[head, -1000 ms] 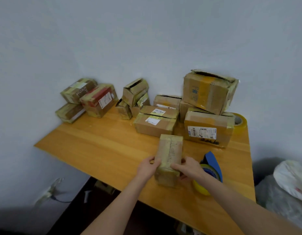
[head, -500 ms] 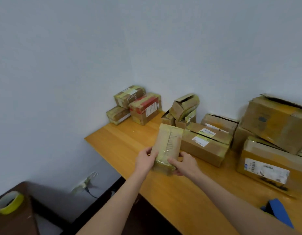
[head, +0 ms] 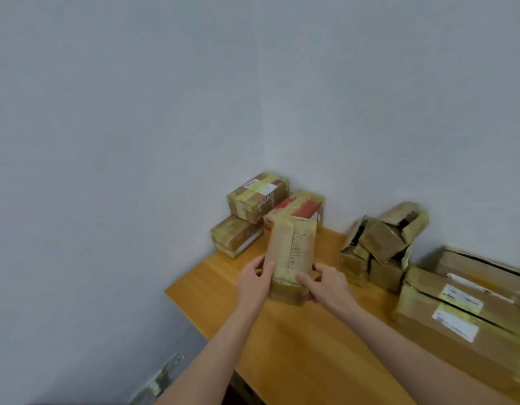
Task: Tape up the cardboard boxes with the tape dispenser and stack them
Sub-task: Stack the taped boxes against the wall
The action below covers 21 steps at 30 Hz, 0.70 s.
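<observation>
A small taped cardboard box point(head: 291, 252) is lifted above the wooden table point(head: 305, 346), held lengthwise away from me. My left hand point(head: 254, 280) grips its near left side and my right hand point(head: 326, 283) grips its near right side. Just beyond it, in the table's far left corner, stands a pile of three taped boxes: a top one with white labels point(head: 257, 197), a red-printed one point(head: 299, 207) and a low one point(head: 235, 236). The tape dispenser is out of view.
A heap of small open-flapped boxes point(head: 384, 241) sits right of the held box. Larger labelled boxes point(head: 463, 311) lie stacked at the right edge. Walls meet behind the corner pile. The table's left edge drops to the floor, where a power strip point(head: 162, 378) lies.
Both hands have lifted the small box off the table and carried it left and forward toward the corner pile. The view swung left, so the blue dispenser left the frame.
</observation>
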### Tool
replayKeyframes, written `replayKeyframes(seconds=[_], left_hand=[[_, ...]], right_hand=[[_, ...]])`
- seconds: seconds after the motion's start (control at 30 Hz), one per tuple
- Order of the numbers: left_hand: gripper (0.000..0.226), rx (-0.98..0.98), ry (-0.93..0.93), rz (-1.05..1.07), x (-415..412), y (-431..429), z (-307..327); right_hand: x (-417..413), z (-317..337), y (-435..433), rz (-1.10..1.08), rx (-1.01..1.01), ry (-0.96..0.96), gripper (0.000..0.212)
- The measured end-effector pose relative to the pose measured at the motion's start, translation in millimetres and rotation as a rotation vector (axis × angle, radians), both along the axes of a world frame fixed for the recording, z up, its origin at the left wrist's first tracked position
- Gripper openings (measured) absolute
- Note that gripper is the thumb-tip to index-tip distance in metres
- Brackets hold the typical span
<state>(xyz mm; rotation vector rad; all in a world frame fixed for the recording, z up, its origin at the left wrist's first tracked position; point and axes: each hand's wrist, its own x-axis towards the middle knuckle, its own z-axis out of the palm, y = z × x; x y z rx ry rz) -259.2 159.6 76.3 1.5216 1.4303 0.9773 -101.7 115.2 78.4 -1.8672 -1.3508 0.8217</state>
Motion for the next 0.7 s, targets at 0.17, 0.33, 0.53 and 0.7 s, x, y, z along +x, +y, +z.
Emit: replayKeyframes(seconds=[0.17, 0.33, 0.53, 0.7], left_hand=[[0.044, 0.127, -0.036, -0.016, 17, 92, 29], [0.049, 0.142, -0.069, -0.018, 40, 176, 41], [0.037, 0.144, -0.057, -0.099, 37, 263, 69], [0.038, 0.174, 0.017, -0.127, 26, 349, 69]], right_hand=[[13, 19, 85, -0.109, 0.156, -0.077, 0.067], [24, 33, 160, -0.155, 0.22, -0.048, 0.057], [23, 47, 251, -0.212, 0.188, -0.017, 0.053], [2, 49, 327, -0.282, 0.183, -0.018, 0.048]])
